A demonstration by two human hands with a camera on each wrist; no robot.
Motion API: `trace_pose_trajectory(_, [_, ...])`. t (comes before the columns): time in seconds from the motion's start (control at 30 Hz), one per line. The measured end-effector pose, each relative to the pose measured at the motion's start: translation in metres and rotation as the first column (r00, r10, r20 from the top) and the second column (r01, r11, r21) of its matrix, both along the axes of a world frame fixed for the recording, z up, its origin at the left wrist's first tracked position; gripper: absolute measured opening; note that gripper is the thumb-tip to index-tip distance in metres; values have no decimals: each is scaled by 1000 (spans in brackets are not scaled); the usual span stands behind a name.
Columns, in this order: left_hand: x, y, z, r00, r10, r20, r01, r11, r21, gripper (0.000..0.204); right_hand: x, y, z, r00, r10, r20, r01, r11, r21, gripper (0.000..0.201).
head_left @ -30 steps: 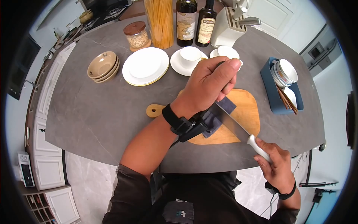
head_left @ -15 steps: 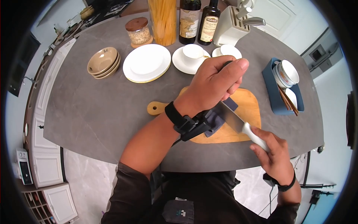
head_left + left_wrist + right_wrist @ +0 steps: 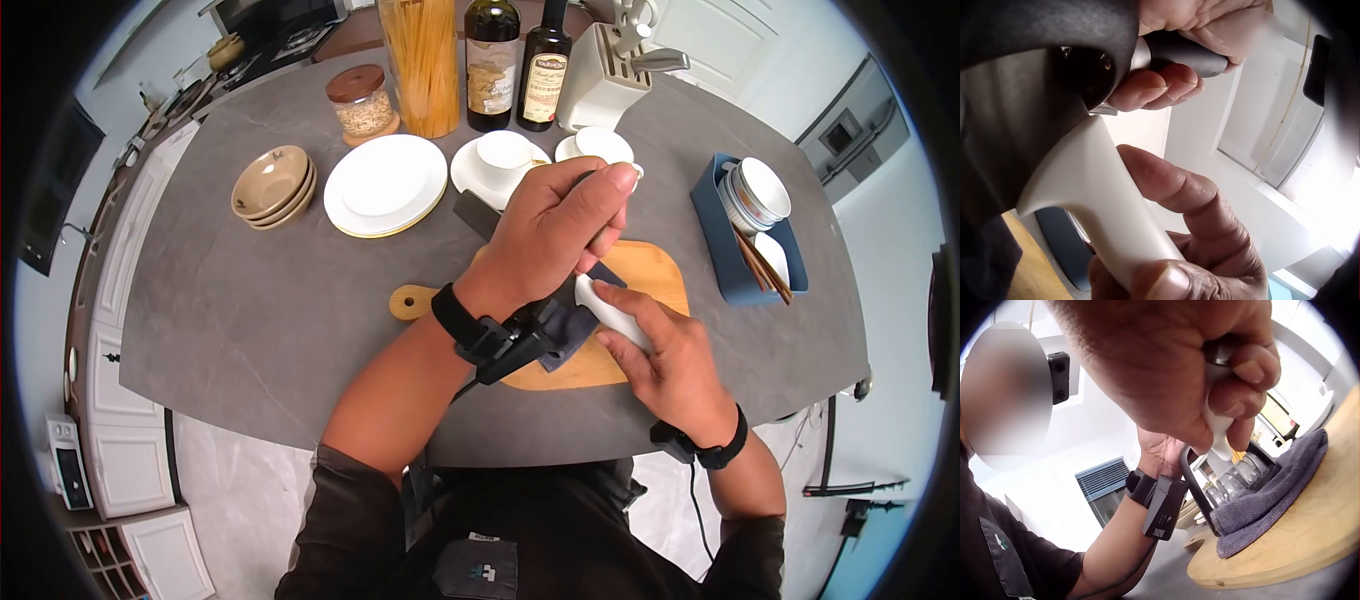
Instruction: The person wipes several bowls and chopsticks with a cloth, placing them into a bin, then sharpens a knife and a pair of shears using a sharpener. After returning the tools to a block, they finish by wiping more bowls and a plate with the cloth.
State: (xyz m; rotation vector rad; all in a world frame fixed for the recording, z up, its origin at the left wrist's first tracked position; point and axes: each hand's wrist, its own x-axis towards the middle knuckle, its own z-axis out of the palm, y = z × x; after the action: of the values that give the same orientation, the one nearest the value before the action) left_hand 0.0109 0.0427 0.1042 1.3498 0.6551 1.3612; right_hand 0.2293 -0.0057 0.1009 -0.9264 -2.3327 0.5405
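My left hand (image 3: 560,225) grips the black handle of a knife sharpener (image 3: 1179,55). The sharpener stands on a folded dark grey-purple cloth (image 3: 566,338), its metal wheels showing in the right wrist view. Under the cloth lies a wooden cutting board (image 3: 655,275). With thumb and fingers my right hand (image 3: 672,365) holds a kitchen knife by its white handle (image 3: 618,318). The handle's front end is close against the sharpener. Past my left hand the end of the blade (image 3: 476,213) sticks out; the hand hides the middle of it in the head view.
White plates (image 3: 385,185) and cups on saucers (image 3: 505,152) stand behind the board. Brown bowls (image 3: 272,185) are at the left, a blue bin (image 3: 725,245) of bowls and chopsticks at the right. A jar, pasta, two bottles and a knife block (image 3: 605,80) line the back.
My right hand has moved forward and left, pushing the knife through the sharpener until the blade's end shows beyond my left hand. The left hand keeps its grip over the board.
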Motion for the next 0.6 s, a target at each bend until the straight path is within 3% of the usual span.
trace_pose_trajectory(0.13, [0, 0, 0, 1000, -9, 8, 9, 1000, -12, 52, -7, 10, -2, 1000, 11, 5, -11, 1000, 0, 44])
trace_pose_trajectory(0.2, [1, 2, -2, 1000, -2, 15, 2, 1000, -3, 52, -11, 17, -8, 999, 20, -40, -24, 994, -103, 42])
trace_pose_trajectory(0.27, [-2, 0, -1, 998, -14, 53, 15, 1000, -12, 51, -14, 18, -10, 995, 48, -84, -49, 999, -9, 41])
trace_pose_trajectory(0.37, [-1, 0, 0, 1000, -17, 24, 17, 1000, -5, 51, -4, 11, -4, 998, 39, -40, -37, 999, 27, 43])
trace_pose_trajectory(0.43, [-1, 0, 0, 1000, 5, 24, -4, 1000, -7, 51, 13, 2, 8, 995, 29, 92, -29, 1000, -2, 44])
trace_pose_trajectory(0.6, [-2, -1, 2, 999, 5, 34, -4, 999, -32, 52, 57, -29, 28, 993, -27, 111, 38, 994, -98, 45])
